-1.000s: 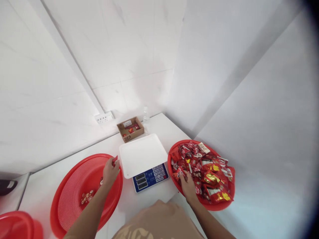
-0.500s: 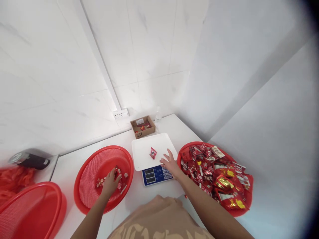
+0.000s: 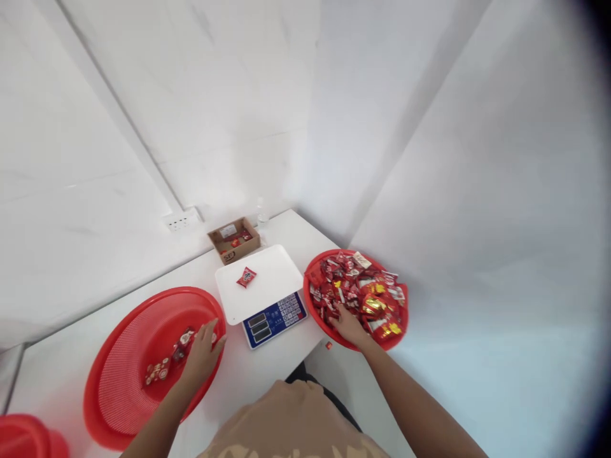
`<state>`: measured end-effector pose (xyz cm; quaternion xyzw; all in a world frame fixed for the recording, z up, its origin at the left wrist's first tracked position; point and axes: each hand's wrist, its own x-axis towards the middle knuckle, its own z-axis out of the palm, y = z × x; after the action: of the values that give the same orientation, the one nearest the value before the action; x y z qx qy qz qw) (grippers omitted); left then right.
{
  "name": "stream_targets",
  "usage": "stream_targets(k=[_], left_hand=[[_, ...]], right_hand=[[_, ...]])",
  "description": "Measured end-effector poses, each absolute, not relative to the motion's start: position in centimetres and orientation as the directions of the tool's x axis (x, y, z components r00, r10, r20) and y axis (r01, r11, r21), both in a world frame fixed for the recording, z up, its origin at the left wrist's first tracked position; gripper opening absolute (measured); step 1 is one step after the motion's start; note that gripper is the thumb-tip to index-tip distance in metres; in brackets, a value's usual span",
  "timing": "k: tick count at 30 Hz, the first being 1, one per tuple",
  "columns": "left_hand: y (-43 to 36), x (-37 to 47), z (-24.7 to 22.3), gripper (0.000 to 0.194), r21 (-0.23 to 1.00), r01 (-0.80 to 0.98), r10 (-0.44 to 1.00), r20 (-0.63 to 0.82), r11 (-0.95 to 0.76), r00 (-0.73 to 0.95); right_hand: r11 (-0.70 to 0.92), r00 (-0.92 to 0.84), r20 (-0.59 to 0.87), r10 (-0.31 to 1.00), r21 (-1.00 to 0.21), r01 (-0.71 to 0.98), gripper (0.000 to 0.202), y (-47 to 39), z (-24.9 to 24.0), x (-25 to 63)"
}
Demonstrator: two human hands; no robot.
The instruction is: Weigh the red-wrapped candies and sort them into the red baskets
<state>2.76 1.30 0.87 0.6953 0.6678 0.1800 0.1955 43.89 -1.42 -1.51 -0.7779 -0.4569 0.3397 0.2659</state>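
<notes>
My left hand [image 3: 204, 353] is over the right side of a red mesh basket [image 3: 117, 356], its fingers apart and nothing seen in them. Several red and patterned wrapped sweets [image 3: 165, 366] lie in the bottom of that basket. On the right, my right hand [image 3: 348, 326] reaches over the near rim of a fuller red basket [image 3: 310, 308], fingers spread against the heap of red sweet packets [image 3: 346, 286]. Between the baskets stands a scale with a blue keypad [image 3: 274, 320] and a white tray [image 3: 267, 267]. One small red wrapped sweet [image 3: 247, 277] lies on the tray.
A cardboard box [image 3: 233, 242] with a few red packets stands behind the scale, beside a clear bottle [image 3: 261, 213]. Another red basket [image 3: 28, 436] is at the lower left. Walls close off the back and right. A small red piece [image 3: 329, 345] lies below the table edge.
My view has swung right. My right hand has gone from beside the scale tray to the full basket's packets. My left hand has moved from among the sweets toward its basket's right rim and opened.
</notes>
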Motion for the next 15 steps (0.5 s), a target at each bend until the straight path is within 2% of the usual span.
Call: stream_targets(k=[3, 8, 12, 15], left_hand=[[1.4, 3.5, 0.2, 0.051, 0.472, 0.876, 0.994, 0.003, -0.101, 0.113], [0.3, 4.2, -0.5, 0.054, 0.430, 0.894, 0.992, 0.013, -0.121, 0.128], [-0.5, 4.7, -0.2, 0.051, 0.409, 0.909, 0.997, 0.022, -0.082, 0.080], [-0.7, 5.5, 0.3, 0.049, 0.410, 0.909, 0.997, 0.031, -0.073, 0.066]], right_hand=[[-0.444, 0.285, -0.341, 0.896, -0.668, 0.597, 0.052, -1.3, -1.0, 44.0], [-0.313, 0.110, -0.380, 0.918, -0.526, 0.791, 0.057, 0.6, -1.2, 43.2], [-0.300, 0.121, -0.470, 0.874, -0.326, 0.896, 0.066, 2.2, -1.8, 42.8], [-0.275, 0.147, -0.458, 0.877, -0.228, 0.934, 0.065, 2.7, -2.0, 42.5]])
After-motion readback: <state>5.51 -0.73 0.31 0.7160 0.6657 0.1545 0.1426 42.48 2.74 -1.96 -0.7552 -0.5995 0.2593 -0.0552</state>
